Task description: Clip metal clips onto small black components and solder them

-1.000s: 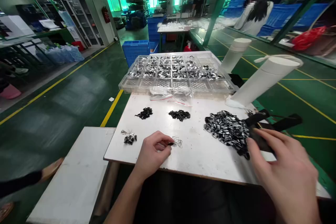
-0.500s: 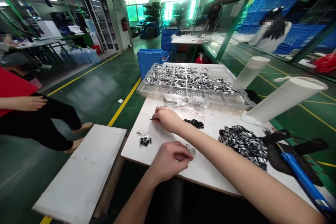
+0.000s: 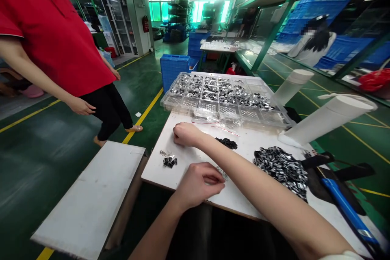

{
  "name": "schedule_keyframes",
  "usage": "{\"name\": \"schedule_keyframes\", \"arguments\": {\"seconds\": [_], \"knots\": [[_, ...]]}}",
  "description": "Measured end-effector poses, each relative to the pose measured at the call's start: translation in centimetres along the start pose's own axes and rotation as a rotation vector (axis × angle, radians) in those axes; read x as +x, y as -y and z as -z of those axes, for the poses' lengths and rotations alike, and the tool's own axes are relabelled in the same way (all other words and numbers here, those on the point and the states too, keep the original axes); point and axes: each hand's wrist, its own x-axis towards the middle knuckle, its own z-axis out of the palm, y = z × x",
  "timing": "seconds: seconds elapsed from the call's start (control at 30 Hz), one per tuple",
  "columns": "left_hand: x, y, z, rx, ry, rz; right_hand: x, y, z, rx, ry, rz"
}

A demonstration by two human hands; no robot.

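Observation:
My right hand [image 3: 187,134] reaches across to the left side of the white tabletop [image 3: 158,172], its fingers curled closed and anything in them hidden. Closer to the front edge, my left hand [image 3: 201,180] has thumb and forefinger nearly together in a pinch; what lies between them is too small to make out. Small clear parts [image 3: 224,174] lie just behind its fingertips. Left of both hands is a little cluster of black pieces [image 3: 170,162] with silvery bits [image 3: 164,153]. A small black pile [image 3: 227,143] sits beyond my right forearm, and a large black-and-silver heap [image 3: 280,166] lies to its right.
Clear compartment trays [image 3: 210,109] of shiny parts stand at the back, plastic bags [image 3: 225,122] before them. White rolls [image 3: 330,118] and a blue-handled tool [image 3: 347,207] are at right. A white board [image 3: 91,199] stands left; a person in red [image 3: 61,36] is beyond it.
My right hand has turned and closed further, and the dark piece at its fingertips no longer shows. My left hand barely moved. The person in red has come farther into view.

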Motion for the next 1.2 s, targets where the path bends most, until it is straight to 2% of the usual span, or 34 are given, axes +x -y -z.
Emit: {"name": "schedule_keyframes", "arguments": {"seconds": [0.17,0.3,0.33,0.4,0.5,0.6,0.7,0.8,0.93,1.1,1.2], "knots": [[0.2,0.2,0.2,-0.015,-0.047,0.065,-2.7,-0.8,1.7,0.106,-0.103,0.037],[0.3,-0.1,0.3,-0.043,-0.059,0.181,-8.1,-2.8,2.4,0.251,-0.247,-0.067],[0.3,-0.2,0.3,-0.051,-0.063,0.194,-9.9,-3.3,2.2,0.359,-0.319,-0.123],[0.3,-0.4,0.3,-0.064,-0.067,0.184,-13.7,-4.0,1.4,0.559,-0.433,-0.215],[0.3,-0.6,0.3,-0.066,-0.068,0.17,-19.1,-4.0,-1.0,0.776,-0.499,-0.373],[0.2,-0.7,0.3,-0.078,-0.07,0.202,-22.4,-2.6,-4.0,0.969,-0.572,-0.517],[0.2,-0.7,0.2,-0.104,-0.057,0.234,-23.0,-0.7,-6.4,1.191,-0.643,-0.584],[0.2,-0.7,0.2,-0.102,-0.057,0.258,-22.3,0.6,-7.4,1.349,-0.728,-0.576],[0.3,-0.5,0.0,-0.038,-0.07,0.282,-21.9,0.8,-7.8,1.265,-0.794,-0.485],[0.4,-0.4,0.0,-0.011,-0.087,0.303,-22.5,0.6,-7.8,1.158,-0.701,-0.415],[0.3,-0.6,0.0,0.007,-0.041,0.298,-22.6,0.8,-7.4,1.052,-0.659,-0.343]]}}
